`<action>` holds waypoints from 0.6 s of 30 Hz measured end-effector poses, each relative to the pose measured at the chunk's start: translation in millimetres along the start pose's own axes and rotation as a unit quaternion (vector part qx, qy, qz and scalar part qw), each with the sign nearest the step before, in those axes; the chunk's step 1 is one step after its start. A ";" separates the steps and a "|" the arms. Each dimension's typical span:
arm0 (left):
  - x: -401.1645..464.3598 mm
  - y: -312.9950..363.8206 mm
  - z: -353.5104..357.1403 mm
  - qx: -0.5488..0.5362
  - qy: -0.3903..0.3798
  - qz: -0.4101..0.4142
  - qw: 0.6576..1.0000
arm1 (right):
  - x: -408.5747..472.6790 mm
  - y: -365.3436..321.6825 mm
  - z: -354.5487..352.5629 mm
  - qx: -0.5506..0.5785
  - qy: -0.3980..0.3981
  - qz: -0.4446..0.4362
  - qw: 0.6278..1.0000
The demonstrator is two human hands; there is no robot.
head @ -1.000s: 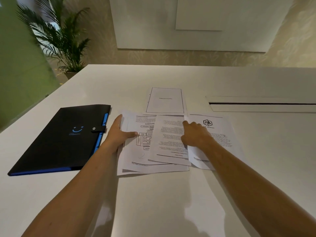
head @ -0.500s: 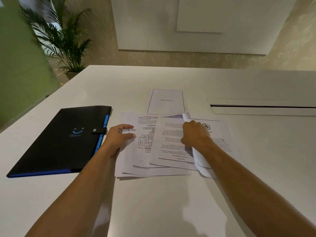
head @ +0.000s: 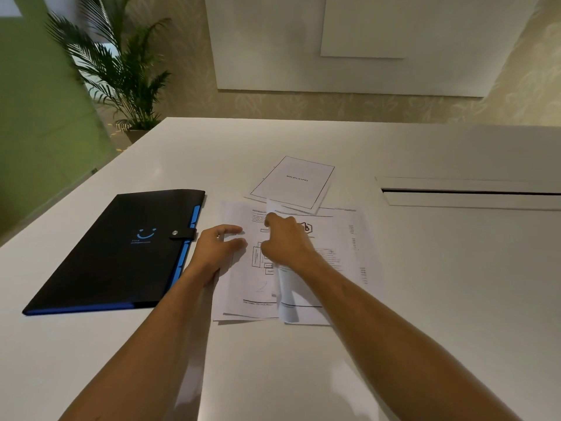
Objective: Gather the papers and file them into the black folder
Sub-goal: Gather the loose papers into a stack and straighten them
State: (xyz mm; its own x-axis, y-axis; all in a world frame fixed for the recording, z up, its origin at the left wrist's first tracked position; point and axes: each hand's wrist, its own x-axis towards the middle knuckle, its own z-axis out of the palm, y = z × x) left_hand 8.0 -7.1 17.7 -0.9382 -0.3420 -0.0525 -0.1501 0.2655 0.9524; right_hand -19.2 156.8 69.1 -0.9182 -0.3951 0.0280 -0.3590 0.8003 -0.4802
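A closed black folder (head: pixel 121 250) with blue edge tabs and a snap strap lies on the white table (head: pixel 303 360) at the left. To its right, overlapping printed papers (head: pixel 243 287) spread in the middle. My left hand (head: pixel 217 253) rests flat on the left sheet, fingers apart. My right hand (head: pixel 285 241) pinches a sheet (head: pixel 287 302) that curls up on edge over the diagram page. A logo page (head: pixel 343 247) lies to the right. A bordered title page (head: pixel 296 180) lies farther back, tilted.
A recessed slot (head: pixel 470 192) cuts into the table at the right. A potted palm (head: pixel 121 71) stands beyond the far left corner, next to a green wall panel. White wall panels hang behind the table.
My right hand has lifted the middle sheet and swung it leftward, so it now stands curled on edge. The logo page beneath is uncovered. My left hand has stayed on the left sheet.
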 end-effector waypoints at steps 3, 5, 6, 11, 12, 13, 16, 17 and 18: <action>0.3 -1.0 -0.6 0.004 0.022 -0.002 1.000 | 4.9 -6.6 16.7 0.054 0.001 0.001 0.999; -1.1 0.8 -1.3 0.003 0.024 0.000 1.000 | 6.5 -3.0 21.4 0.078 0.004 0.010 0.997; -1.4 1.6 -1.3 0.008 0.023 0.003 1.000 | 6.5 1.2 19.3 0.085 0.020 0.017 0.996; -0.7 4.9 0.3 0.043 0.025 0.011 0.999 | -2.4 55.4 -11.8 0.052 0.151 0.078 0.984; 0.9 4.9 0.6 0.043 0.024 0.010 0.999 | -6.2 69.8 -17.0 0.024 0.170 0.105 0.979; 2.5 4.6 0.6 0.043 0.026 0.004 0.999 | -10.6 83.9 -20.9 -0.004 0.184 0.134 0.974; 7.4 3.8 0.3 0.020 0.026 -0.026 0.999 | -18.7 117.6 -24.2 -0.058 0.174 0.206 0.961; 9.4 3.7 0.0 0.009 0.023 -0.037 0.999 | -19.5 124.4 -22.5 -0.062 0.164 0.219 0.960; 10.7 4.3 0.5 0.000 0.021 -0.049 0.999 | -19.5 128.7 -19.6 -0.067 0.152 0.222 0.961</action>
State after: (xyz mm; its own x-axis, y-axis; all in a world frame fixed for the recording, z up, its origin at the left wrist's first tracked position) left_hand -2.8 -9.2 21.1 -0.9055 -0.4030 -0.1327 -0.2399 0.2283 0.9436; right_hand -50.8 276.4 23.9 -0.9850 0.1321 0.1112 0.0795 0.9187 -0.3870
